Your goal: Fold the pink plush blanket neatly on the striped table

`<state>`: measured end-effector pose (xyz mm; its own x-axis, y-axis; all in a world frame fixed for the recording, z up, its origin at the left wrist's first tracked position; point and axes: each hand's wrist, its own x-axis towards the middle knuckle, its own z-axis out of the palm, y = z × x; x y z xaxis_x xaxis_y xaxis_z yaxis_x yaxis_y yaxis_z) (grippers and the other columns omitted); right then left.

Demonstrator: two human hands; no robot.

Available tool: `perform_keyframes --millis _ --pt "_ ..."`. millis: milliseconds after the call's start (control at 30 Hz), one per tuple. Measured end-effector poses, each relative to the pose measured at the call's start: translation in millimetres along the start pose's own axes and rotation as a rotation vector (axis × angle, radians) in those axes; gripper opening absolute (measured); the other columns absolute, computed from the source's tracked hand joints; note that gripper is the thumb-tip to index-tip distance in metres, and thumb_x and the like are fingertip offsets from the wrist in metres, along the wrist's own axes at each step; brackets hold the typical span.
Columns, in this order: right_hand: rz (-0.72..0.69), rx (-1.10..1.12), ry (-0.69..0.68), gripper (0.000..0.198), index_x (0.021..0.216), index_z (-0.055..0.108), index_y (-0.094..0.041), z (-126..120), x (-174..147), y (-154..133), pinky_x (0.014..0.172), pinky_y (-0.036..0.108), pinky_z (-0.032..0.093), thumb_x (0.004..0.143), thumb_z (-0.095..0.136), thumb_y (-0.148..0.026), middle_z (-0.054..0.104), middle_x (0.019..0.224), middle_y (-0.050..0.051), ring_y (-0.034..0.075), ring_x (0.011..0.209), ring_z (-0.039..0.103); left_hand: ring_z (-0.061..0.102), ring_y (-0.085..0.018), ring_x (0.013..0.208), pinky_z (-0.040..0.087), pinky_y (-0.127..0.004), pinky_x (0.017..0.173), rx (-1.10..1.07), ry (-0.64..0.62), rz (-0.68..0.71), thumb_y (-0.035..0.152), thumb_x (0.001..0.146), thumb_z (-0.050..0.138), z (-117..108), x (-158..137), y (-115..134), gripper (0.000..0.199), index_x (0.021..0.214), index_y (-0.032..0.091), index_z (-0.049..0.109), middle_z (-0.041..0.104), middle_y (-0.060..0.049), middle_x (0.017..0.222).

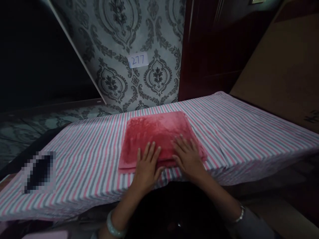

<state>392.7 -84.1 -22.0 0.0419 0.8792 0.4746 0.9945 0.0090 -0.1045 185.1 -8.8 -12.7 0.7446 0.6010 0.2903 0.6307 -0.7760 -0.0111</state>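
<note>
A plush red cloth [159,127], folded into a flat rectangle of stacked layers, lies on a striped tablecloth [92,156]. My left hand [147,166] presses flat on the near left part of the cloth, fingers spread and pointing away from me. On the near right part rests my right hand [188,157], palm down with its fingers apart. Neither hand grips anything. The near edge of the cloth shows between my two hands, and its layers are visible at the right corner.
Patterned wallpaper with a paper marked 277 [138,60] stands behind the table. A large dark screen [45,56] is at the left, a dark red door [209,49] behind, and a big cardboard box [281,66] at the right. A pixelated dark patch [40,172] covers the table's left part.
</note>
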Motion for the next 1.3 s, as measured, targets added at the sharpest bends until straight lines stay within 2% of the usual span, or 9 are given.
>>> perform_keyframes --millis 167,400,533,700,833,933,1033,1200,1300 --pt "-0.081 0.033 -0.066 0.049 0.146 0.051 -0.019 23 2 -17 0.118 0.05 0.02 0.099 0.043 -0.032 0.043 0.155 0.008 0.028 0.146 0.031 0.019 -0.04 0.151 0.017 -0.072 0.115 0.048 -0.004 0.017 0.044 0.092 0.056 15 0 22 0.066 0.153 0.026 0.038 0.029 -0.011 0.163" --pt "-0.106 0.025 0.089 0.047 0.141 0.056 -0.017 37 -9 -11 0.116 0.048 0.025 0.099 0.05 -0.038 0.05 0.15 0.008 0.029 0.142 0.037 0.02 -0.038 0.151 0.019 -0.067 0.117 0.073 0.122 0.046 0.053 0.092 0.055 28 -8 19 0.065 0.151 0.03 0.041 0.03 -0.007 0.163" --pt "-0.116 -0.001 0.133 0.046 0.141 0.056 -0.016 33 -16 -11 0.116 0.046 0.026 0.1 0.048 -0.035 0.051 0.149 0.008 0.028 0.144 0.035 0.021 -0.033 0.151 0.021 -0.061 0.119 0.084 0.128 0.073 0.041 0.094 0.056 23 -12 15 0.06 0.151 0.032 0.041 0.03 -0.004 0.164" --pt "-0.12 -0.03 0.164 0.049 0.145 0.049 -0.014 29 -33 4 0.116 0.047 0.026 0.099 0.046 -0.029 0.052 0.148 0.01 0.026 0.143 0.036 0.029 -0.036 0.148 0.015 -0.067 0.118 0.106 0.159 -0.056 0.032 0.093 0.055 15 -29 -15 0.059 0.15 0.028 0.044 0.043 -0.007 0.157" --pt "-0.085 -0.053 0.163 0.051 0.149 0.043 -0.016 23 -46 21 0.118 0.055 0.021 0.099 0.044 -0.026 0.054 0.147 0.009 0.028 0.143 0.036 0.03 -0.041 0.147 0.028 -0.069 0.113 0.082 0.177 -0.241 0.027 0.089 0.056 12 -52 -59 0.057 0.146 0.02 0.049 0.045 -0.014 0.154" --pt "-0.033 -0.045 0.147 0.055 0.152 0.039 -0.02 20 -51 31 0.115 0.056 0.028 0.097 0.045 -0.023 0.051 0.149 0.008 0.029 0.146 0.03 0.038 -0.034 0.144 0.042 -0.054 0.111 -0.025 0.218 -0.194 0.017 0.088 0.052 13 -63 -82 0.06 0.147 0.018 0.044 0.035 -0.015 0.16" --pt "-0.002 -0.006 0.139 0.06 0.153 0.038 -0.02 20 -52 42 0.111 0.053 0.038 0.093 0.044 -0.016 0.045 0.153 0.009 0.03 0.148 0.027 0.043 -0.031 0.141 0.047 -0.047 0.109 -0.07 0.25 -0.143 0.01 0.084 0.05 15 -63 -92 0.064 0.147 0.018 0.042 0.031 -0.016 0.161" --pt "-0.02 0.087 0.153 0.073 0.148 0.044 -0.022 15 -39 63 0.103 0.045 0.05 0.078 0.043 -0.001 0.052 0.146 0.009 0.026 0.128 0.052 0.057 -0.031 0.127 0.052 -0.044 0.103 -0.038 0.258 -0.139 0.003 0.072 0.052 4 -48 -99 0.063 0.133 0.019 0.056 0.053 -0.015 0.144" --pt "-0.058 0.139 0.221 0.069 0.144 0.049 -0.024 5 -31 75 0.102 0.044 0.051 0.079 0.044 -0.002 0.059 0.138 0.008 0.025 0.123 0.055 0.06 -0.03 0.122 0.052 -0.045 0.102 -0.022 0.335 -0.103 0.005 0.072 0.051 -5 -44 -99 0.058 0.128 0.019 0.06 0.06 -0.013 0.135"
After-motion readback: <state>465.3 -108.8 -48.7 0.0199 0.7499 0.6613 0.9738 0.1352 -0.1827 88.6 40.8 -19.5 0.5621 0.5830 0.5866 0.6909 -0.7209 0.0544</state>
